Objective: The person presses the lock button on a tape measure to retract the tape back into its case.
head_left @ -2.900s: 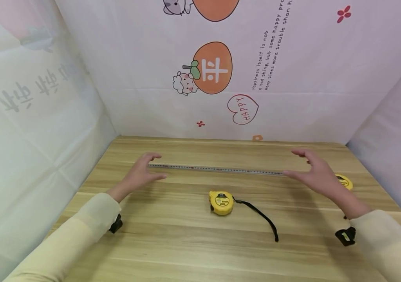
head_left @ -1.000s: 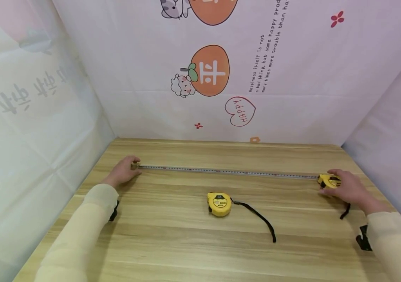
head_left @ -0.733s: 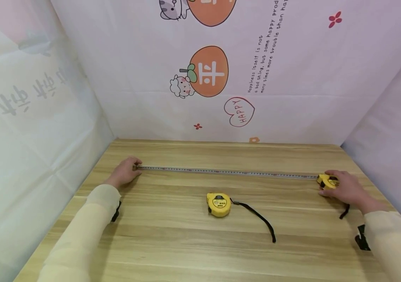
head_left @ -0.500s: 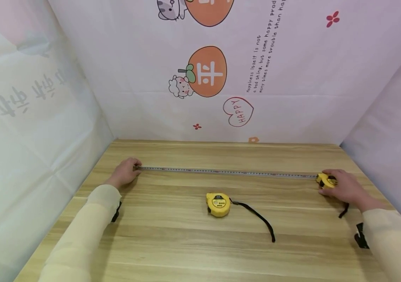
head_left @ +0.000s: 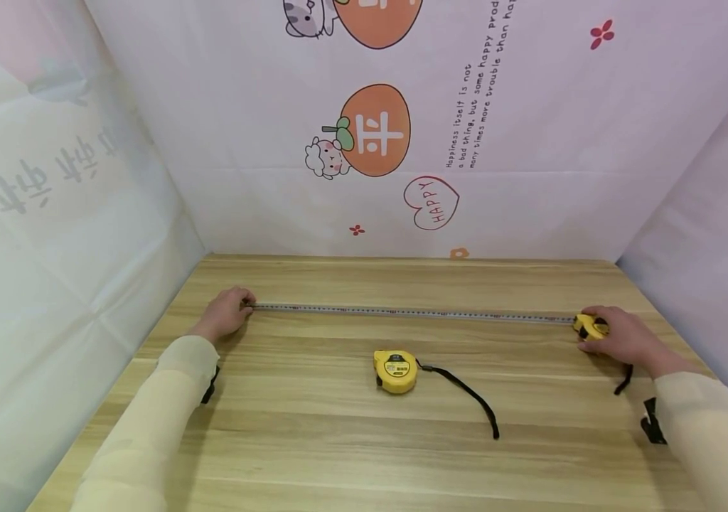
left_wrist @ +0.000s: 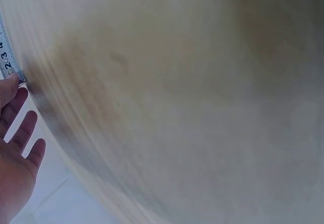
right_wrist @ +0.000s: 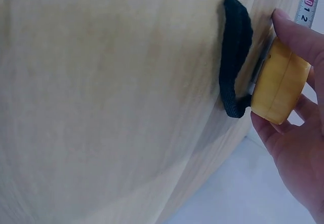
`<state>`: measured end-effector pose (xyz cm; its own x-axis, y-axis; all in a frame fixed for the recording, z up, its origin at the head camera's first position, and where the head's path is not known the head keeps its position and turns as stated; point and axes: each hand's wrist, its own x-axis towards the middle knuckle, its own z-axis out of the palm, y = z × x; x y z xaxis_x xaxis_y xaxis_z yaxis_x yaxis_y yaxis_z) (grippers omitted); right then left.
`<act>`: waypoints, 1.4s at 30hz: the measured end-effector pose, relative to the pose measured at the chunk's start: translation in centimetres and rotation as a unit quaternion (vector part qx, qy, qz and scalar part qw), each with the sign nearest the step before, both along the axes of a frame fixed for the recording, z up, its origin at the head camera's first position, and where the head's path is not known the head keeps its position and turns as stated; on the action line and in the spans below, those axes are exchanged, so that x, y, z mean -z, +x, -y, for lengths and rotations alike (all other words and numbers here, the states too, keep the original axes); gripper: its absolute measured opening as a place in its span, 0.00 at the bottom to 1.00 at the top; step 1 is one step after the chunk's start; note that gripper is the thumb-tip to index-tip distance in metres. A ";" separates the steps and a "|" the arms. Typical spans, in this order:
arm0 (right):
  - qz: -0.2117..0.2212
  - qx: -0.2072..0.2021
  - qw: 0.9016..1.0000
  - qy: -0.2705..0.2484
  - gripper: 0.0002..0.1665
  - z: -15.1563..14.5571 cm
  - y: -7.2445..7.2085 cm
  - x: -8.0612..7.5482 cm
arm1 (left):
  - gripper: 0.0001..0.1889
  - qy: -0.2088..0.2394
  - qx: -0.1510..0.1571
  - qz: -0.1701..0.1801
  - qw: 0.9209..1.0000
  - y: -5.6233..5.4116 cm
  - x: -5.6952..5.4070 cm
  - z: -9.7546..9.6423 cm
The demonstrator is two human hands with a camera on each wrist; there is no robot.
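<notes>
Tape (head_left: 396,311) stretches sideways, left fingers (left_wrist: 13,110) pinching its leftward-pointing end (left_wrist: 9,64), right fingers (right_wrist: 302,39) gripping its yellow case (right_wrist: 279,84).

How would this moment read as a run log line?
left hand: pinches extended tape blade end; right hand: grips yellow tape case; second tape measure: on table, untouched

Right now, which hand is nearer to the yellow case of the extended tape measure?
Right. The right hand grips the yellow case; the left hand is away from it, pinching the extended blade at its far end.
</notes>
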<state>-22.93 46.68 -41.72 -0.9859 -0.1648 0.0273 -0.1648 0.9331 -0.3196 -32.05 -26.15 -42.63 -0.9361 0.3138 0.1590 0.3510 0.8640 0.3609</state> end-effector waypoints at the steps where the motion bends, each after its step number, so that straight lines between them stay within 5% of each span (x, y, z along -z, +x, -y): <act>1: 0.004 0.000 1.000 -0.001 0.48 0.0 0.0 0.0 | 0.05 -0.001 0.000 0.000 1.000 0.0 0.0 0.0; 42: -0.019 -0.014 1.000 -0.005 0.48 -0.1 0.5 -1.1 | 0.05 0.011 0.010 -0.028 0.999 -0.1 0.0 1.0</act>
<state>-22.47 46.81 -40.57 -0.9791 -0.1919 0.0670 -0.2032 0.9249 -0.3212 -32.17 -27.13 -42.68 -0.9186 0.3288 0.2192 0.3893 0.8481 0.3595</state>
